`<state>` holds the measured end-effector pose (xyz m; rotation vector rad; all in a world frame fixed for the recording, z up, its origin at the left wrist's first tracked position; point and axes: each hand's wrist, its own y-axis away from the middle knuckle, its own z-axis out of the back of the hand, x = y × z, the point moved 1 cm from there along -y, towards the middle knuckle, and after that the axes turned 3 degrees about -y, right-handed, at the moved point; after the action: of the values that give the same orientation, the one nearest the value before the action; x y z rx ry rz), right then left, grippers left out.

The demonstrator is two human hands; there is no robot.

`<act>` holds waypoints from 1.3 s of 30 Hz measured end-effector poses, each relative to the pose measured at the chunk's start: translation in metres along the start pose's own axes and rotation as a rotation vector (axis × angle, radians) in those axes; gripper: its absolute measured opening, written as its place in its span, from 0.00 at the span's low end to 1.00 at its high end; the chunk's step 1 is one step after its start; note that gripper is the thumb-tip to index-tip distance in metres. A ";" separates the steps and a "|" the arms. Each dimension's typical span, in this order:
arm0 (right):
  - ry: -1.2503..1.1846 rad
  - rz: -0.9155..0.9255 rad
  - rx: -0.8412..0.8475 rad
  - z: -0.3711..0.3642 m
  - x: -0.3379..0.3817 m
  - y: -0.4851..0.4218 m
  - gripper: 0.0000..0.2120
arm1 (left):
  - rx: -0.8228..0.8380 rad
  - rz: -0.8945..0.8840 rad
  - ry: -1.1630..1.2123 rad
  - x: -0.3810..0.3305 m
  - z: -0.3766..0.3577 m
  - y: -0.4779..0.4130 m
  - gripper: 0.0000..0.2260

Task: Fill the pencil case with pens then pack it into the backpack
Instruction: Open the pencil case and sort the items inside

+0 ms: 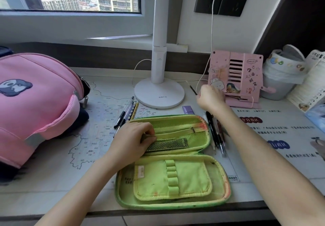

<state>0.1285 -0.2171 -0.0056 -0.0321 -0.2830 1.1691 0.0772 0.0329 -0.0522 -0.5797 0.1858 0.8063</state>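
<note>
A green pencil case (175, 178) lies open flat at the desk's front edge, its mesh pockets facing up. My left hand (133, 136) rests on the upper half, fingers curled on a thin pen at the black mesh strip. My right hand (210, 97) is raised behind the case, closed around a thin dark pencil (193, 89) that sticks out to the left. Several pens (125, 113) lie left of the case and several dark pens (216, 134) lie along its right side. The pink backpack (35, 102) lies on the desk at the left.
A white lamp base (159, 93) stands behind the case, with a purple eraser (187, 110) near it. A pink book stand (235, 78), a white cable (204, 74), a lined bin (281, 74) and stacked books (309, 88) fill the back right. A map mat (88, 137) covers the desk.
</note>
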 end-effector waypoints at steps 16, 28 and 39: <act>-0.340 0.517 0.426 0.004 0.027 0.068 0.06 | 0.107 0.040 -0.016 0.004 0.010 -0.004 0.07; -0.283 -0.105 0.410 -0.021 0.000 0.003 0.19 | 0.181 0.012 -0.158 0.004 0.003 -0.024 0.11; -0.608 -0.227 -0.014 -0.005 -0.012 0.014 0.14 | 0.454 -0.243 -0.572 -0.003 0.000 -0.042 0.09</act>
<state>0.1126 -0.2216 -0.0155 0.3409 -0.8103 0.9276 0.1062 0.0081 -0.0334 0.0682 -0.2226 0.6359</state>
